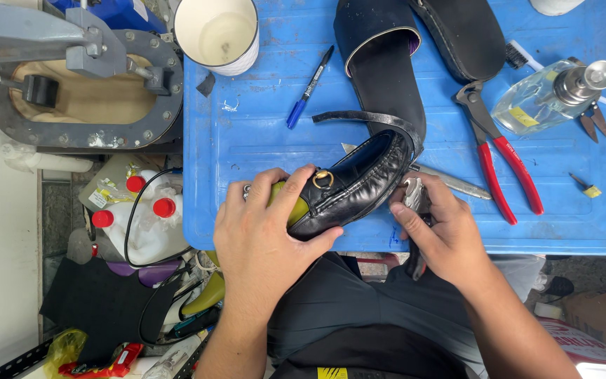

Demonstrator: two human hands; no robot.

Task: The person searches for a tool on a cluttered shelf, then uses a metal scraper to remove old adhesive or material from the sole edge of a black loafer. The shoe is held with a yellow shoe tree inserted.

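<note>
A black leather loafer (359, 184) with a gold buckle lies on its side at the front edge of a blue plastic table (247, 133), on a yellow-green last. My left hand (264, 235) grips its heel end, fingers curled over the upper. My right hand (438, 235) holds a metal tool (413, 196) against the shoe's toe. A loose black strap (366, 118) curves over the toe.
On the table lie a blue pen (308, 88), a white cup (217, 34), red-handled pliers (499, 161), a clear glass bottle (552, 95), a black slip-on shoe (380, 63) and a black sole (466, 35). A grey metal machine (78, 77) and white bottles with red caps (142, 217) stand left.
</note>
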